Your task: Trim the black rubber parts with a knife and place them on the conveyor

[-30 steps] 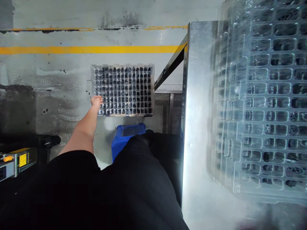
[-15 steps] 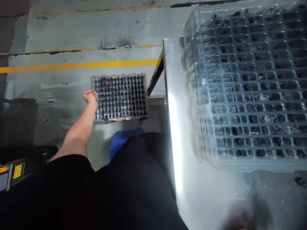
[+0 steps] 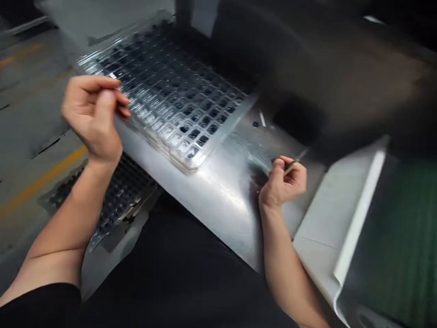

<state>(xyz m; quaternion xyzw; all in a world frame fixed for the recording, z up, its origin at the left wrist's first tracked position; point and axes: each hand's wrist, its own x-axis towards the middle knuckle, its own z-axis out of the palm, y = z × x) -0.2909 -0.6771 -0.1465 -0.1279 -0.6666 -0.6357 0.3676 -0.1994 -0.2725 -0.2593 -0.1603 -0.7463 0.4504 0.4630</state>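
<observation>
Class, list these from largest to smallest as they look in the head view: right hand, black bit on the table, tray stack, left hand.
1. Tray stack
2. Left hand
3. Right hand
4. Black bit

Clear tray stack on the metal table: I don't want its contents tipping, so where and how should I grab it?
I'd take the tray stack by its two short-end rims, one hand outside each, keeping it level. The near-right rim is broad and flat; the cells hold dark pieces that might shift if tilted.
</observation>
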